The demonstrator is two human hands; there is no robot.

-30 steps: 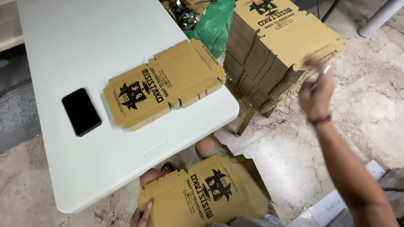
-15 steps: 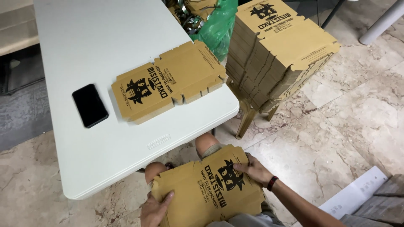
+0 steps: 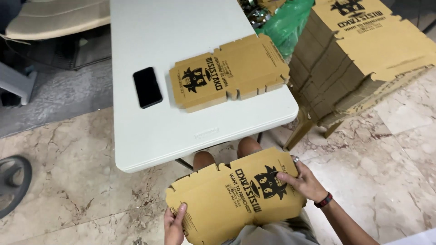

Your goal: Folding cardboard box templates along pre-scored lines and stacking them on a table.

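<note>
At the far left lies part of a dark wheel on the marble floor, with a cushioned seat above it in the top left corner. Next comes the white table. A black phone lies flat near its left edge, and just right of it, apart from it, a flat brown carton with a dark print reaches towards the table's right edge.

Below the table's near edge, over the person's knees, is the flat box, an unfolded sheet of the same brown card. Its long axis runs from lower left to upper right, slightly tilted. The left hand grips the sheet's lower left edge, thumb on top. The right hand holds the upper right end, fingers spread over the printed face beside the dark figure; a dark band sits on its wrist. Both hands are on the sheet, one at each end of the long axis, so neither is nearer.

Right of the table, a green bag shows behind a tall stack of the same flat sheets, which stands on a stool well apart from the hands.
</note>
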